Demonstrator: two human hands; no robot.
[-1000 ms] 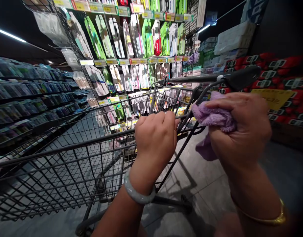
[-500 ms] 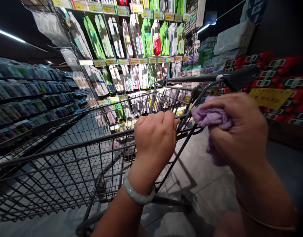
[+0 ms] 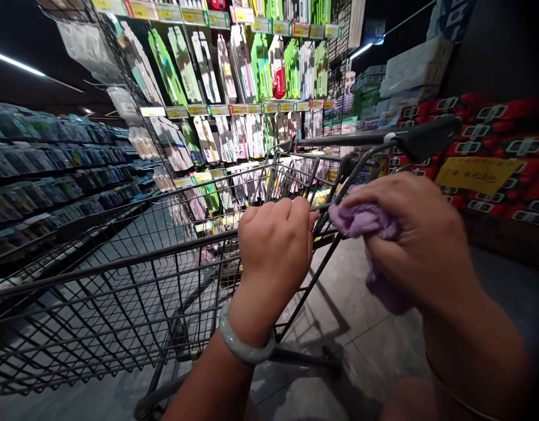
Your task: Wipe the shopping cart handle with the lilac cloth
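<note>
A dark wire shopping cart (image 3: 164,256) stretches from the left edge to the middle of the view. My left hand (image 3: 276,242), with a pale bangle (image 3: 243,342) at the wrist, is wrapped round the cart's top rim. To its right, my right hand (image 3: 416,234) is closed on a crumpled purple cloth (image 3: 368,221). The front of the cloth touches the cart frame, and a loose end hangs below the fingers. Behind and above the right hand is the cart's handle bar (image 3: 357,139). The fingertips of both hands are mostly hidden.
A lit rack of hanging packages (image 3: 261,73) stands behind the cart. Long shelves (image 3: 54,169) line the left. Stacked red packs (image 3: 524,123) with a yellow price sign (image 3: 477,173) are at the right. Grey tiled floor (image 3: 370,351) shows below.
My right hand and the purple cloth have moved a little left and down along the cart frame. My left hand keeps its hold in the same place.
</note>
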